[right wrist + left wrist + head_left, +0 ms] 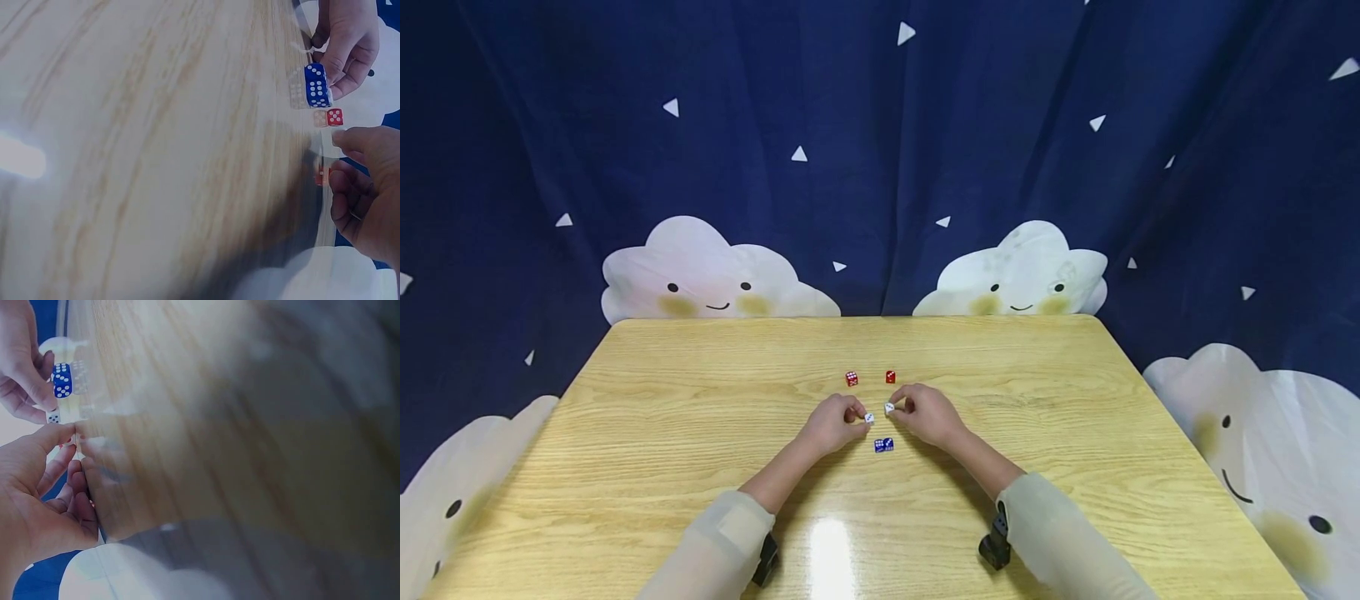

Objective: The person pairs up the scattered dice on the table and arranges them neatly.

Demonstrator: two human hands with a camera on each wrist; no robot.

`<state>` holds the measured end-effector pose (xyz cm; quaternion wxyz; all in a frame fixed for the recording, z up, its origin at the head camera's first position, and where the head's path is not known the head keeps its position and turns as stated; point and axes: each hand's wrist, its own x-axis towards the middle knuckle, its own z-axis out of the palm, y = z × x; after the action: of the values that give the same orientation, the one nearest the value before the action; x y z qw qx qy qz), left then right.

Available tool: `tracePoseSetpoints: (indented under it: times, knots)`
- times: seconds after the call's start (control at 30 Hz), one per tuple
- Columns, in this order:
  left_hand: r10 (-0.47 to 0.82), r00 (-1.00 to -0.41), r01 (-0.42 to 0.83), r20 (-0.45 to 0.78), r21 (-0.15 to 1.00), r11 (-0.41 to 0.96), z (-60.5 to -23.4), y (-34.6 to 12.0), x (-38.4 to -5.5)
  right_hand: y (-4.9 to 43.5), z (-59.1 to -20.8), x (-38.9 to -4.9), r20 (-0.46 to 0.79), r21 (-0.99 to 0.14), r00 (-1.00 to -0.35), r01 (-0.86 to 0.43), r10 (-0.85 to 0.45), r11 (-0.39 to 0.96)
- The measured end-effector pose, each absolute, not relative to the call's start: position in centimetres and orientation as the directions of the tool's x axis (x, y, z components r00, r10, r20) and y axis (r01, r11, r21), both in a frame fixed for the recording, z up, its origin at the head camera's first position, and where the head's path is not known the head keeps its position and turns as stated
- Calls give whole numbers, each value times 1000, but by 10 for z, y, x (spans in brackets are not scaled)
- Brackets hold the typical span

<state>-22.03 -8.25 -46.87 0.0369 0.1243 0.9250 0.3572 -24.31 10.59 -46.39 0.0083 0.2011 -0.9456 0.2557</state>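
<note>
My left hand (835,423) pinches a white die (869,418) between thumb and forefinger, low over the wooden table. Just to the right, my right hand (928,414) pinches a second white die (889,408) the same way, with a small gap between the two dice. In the left wrist view this right-hand die (53,416) shows beside the thumb. On the near side of both hands, two blue dice (879,446) sit side by side, touching. Beyond the hands stand a left red die (852,378) and a right red die (891,377), set apart from each other.
The light wooden table (700,375) stretches widely to both sides of the dice. A dark blue curtain (880,167) with clouds and white triangles hangs behind its far edge. Black wrist cameras (995,546) sit under the sleeves near the table's front.
</note>
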Motion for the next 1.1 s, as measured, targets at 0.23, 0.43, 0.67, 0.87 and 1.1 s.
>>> tracePoseSetpoints:
  times: [0.23, 0.43, 0.67, 0.87, 1.1]
  knots:
    - [255, -966, 209, 29, 666, 716, -470, -83, -220, 105, -466, -242, 123, -492, -911, -400, -393, 774]
    - [257, -966, 205, 19, 663, 720, -470, -84, -220, 103, -466, -240, 108, -497, -908, -402, -405, 769]
    - [255, -967, 196, 8, 664, 721, -471, -84, -222, 102, -465, -239, 102, -506, -906, -402, -410, 763]
    - [260, -966, 201, 11, 664, 720, -471, -84, -224, 99, -468, -238, 98, -527, -905, -399, -413, 750]
    - [262, -965, 203, 12, 667, 717, -472, -84, -224, 97, -471, -238, 96, -532, -907, -395, -410, 749]
